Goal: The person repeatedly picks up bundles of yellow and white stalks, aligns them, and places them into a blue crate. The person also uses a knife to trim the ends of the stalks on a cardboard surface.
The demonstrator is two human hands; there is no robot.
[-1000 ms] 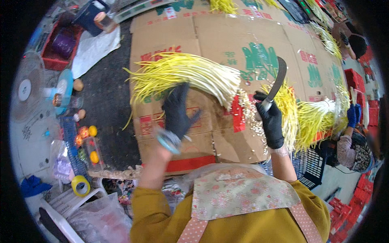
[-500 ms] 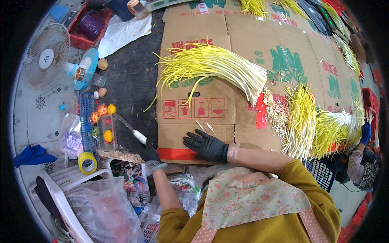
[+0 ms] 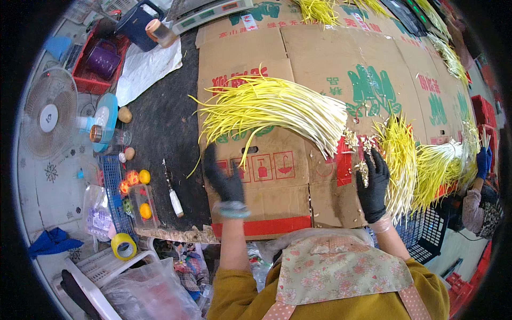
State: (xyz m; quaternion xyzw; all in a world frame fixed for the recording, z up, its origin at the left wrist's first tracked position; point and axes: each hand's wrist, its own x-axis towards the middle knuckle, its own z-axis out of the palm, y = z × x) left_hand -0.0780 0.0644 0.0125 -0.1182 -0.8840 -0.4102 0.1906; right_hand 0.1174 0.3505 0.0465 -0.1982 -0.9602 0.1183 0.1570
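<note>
A long bundle of yellow shoots with pale stems (image 3: 282, 109) lies across cardboard sheets (image 3: 256, 208). My left hand (image 3: 224, 181), in a black glove, is motion-blurred near the bundle's lower left, fingers apart and holding nothing visible. My right hand (image 3: 373, 189), also gloved, rests with spread fingers on pale chopped bits (image 3: 351, 140) right of the bundle's cut ends. Upright yellow shoots (image 3: 397, 165) lie just right of that hand. A knife with a white handle (image 3: 176, 202) lies on the dark mat at left, apart from both hands.
A fan (image 3: 49, 117), red crate (image 3: 85, 72), oranges (image 3: 144, 210) and yellow tape roll (image 3: 124, 246) are at left. A scale (image 3: 208, 16) is at the top. More shoots (image 3: 437, 160), a black basket (image 3: 426, 240) and a co-worker's blue-gloved hand (image 3: 482, 160) are at right.
The knife went from my right hand to lying on the left mat, released. My left hand has risen from the mat onto the cardboard. My right hand moved rightward onto the chopped bits.
</note>
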